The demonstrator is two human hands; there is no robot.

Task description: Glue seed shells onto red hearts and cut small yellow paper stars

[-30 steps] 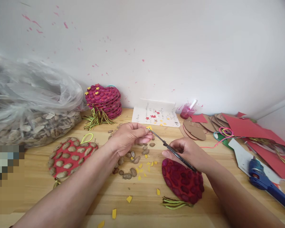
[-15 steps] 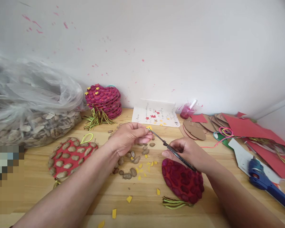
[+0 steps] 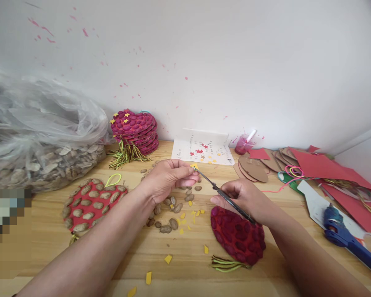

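Between the thumb and fingers of my left hand (image 3: 173, 175) is a small piece of yellow paper (image 3: 194, 166). My right hand (image 3: 244, 200) is closed on dark tweezers or slim scissors (image 3: 218, 189); which of the two I cannot tell. Their tip meets the yellow piece at my left fingertips. Below my right hand lies a dark red, peanut-covered heart (image 3: 238, 237) with a green and brown tassel. Beneath my left forearm, partly hidden, is a red heart (image 3: 94, 203) with unpainted peanuts. Loose peanuts (image 3: 173, 224) and yellow paper scraps (image 3: 168, 259) are scattered between the hands.
A clear bag of peanuts (image 3: 43, 165) stands at the left, beside a stack of purple-red hearts (image 3: 136, 132). Behind my hands lies a white sheet (image 3: 181, 150) with paper stars, near a pink cup (image 3: 243, 145). Cardboard pieces (image 3: 253, 167), red paper (image 3: 336, 165) and a blue glue gun (image 3: 343, 237) are right.
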